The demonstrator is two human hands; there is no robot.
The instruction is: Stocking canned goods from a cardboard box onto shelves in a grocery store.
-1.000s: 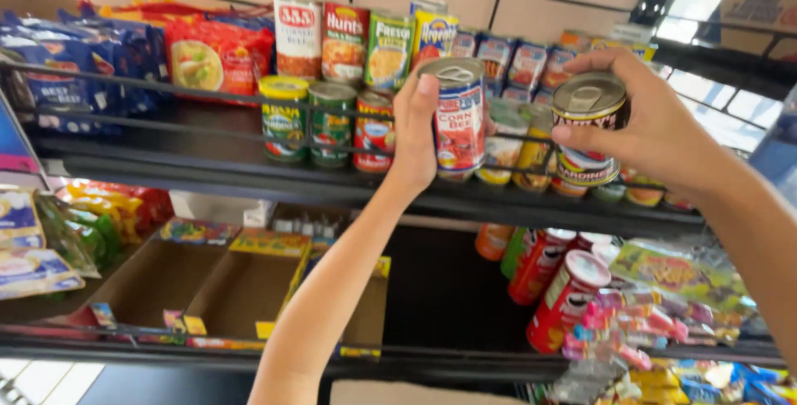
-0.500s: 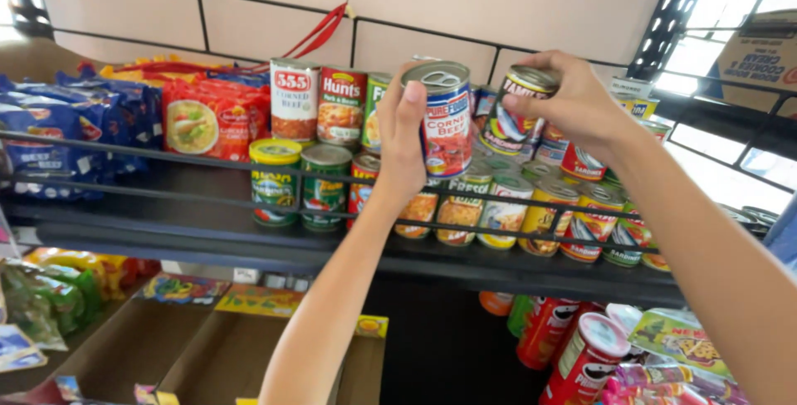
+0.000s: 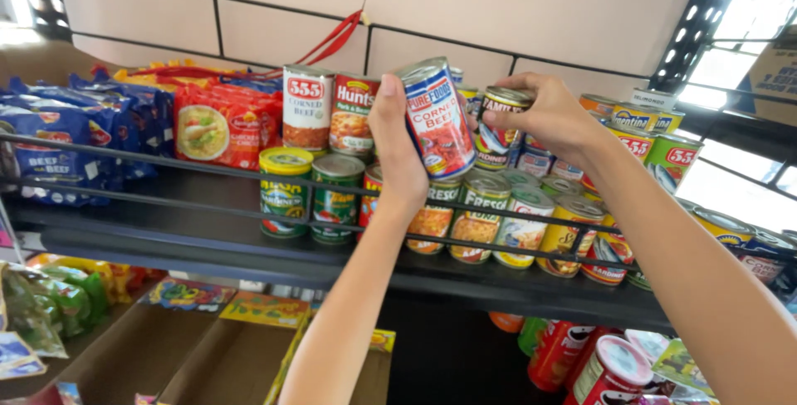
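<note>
Left hand clamped around a tall red, white and blue can, held tilted above the front row of cans. Right hand closed on a smaller round can, just beside the tall can, over the stacked tins behind. Below both: short green cans and yellow-labelled cans behind the shelf's wire rail. Two upright red cans stand to the left, then red noodle packets and blue packets.
</note>
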